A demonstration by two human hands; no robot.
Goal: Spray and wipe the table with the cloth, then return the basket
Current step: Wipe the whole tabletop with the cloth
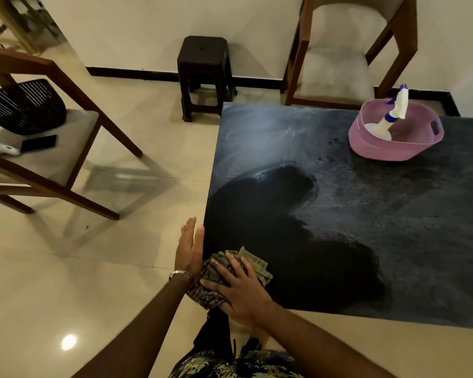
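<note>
Bottle [392, 115] in basket [380, 148], on table [366, 227], beyond cloth [216, 271].

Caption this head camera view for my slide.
Right hand presses checked cloth on the table corner, left hand open at its edge; spray bottle sits in pink basket.

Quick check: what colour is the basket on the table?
The basket is pinkish purple, seen best in the head view.

A dark plastic stool [204, 69] stands on the glossy tiled floor [115, 268] against the pale wall [148, 28]. Just right of the stool is a wooden chair with a cushioned seat [336, 69]. Well left of the stool, a second wooden chair [49, 162] carries a black slatted basket [25, 106], a black phone [38, 143] and a small white object [4, 149].
</note>
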